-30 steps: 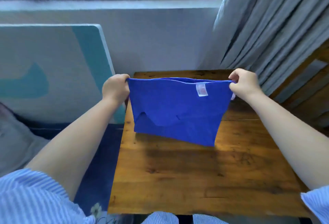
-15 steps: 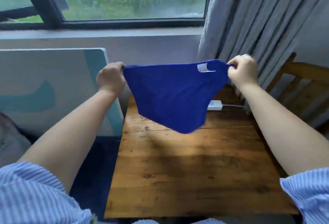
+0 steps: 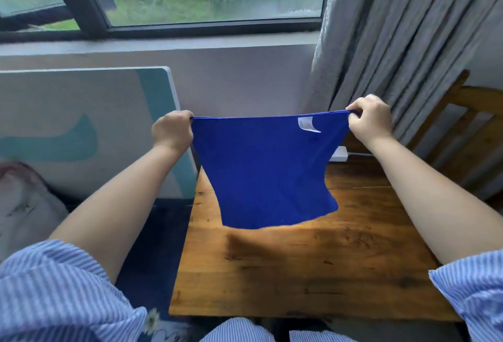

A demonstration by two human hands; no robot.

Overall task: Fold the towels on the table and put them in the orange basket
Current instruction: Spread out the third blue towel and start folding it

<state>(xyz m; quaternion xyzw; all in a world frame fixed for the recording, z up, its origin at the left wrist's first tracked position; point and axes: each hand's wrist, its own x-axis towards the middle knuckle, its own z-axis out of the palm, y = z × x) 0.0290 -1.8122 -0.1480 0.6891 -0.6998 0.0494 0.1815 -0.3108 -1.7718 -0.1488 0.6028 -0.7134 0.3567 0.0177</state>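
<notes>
A blue towel point(image 3: 266, 170) with a white label near its top right hangs in the air above the wooden table point(image 3: 313, 268). My left hand point(image 3: 172, 132) pinches its top left corner and my right hand point(image 3: 368, 121) pinches its top right corner, pulling the upper edge taut. The towel's lower edge hangs free just over the tabletop. No orange basket is in view.
A white adapter with a cable point(image 3: 338, 154) lies at the table's far edge behind the towel. A wooden chair point(image 3: 468, 135) stands at the right beside grey curtains point(image 3: 402, 42). A white and teal board point(image 3: 89, 129) leans against the wall on the left.
Both hands have lifted the towel off the table and stretched it out; its lower edge has swung free and now hangs flatter and wider. The view has tilted upward.
</notes>
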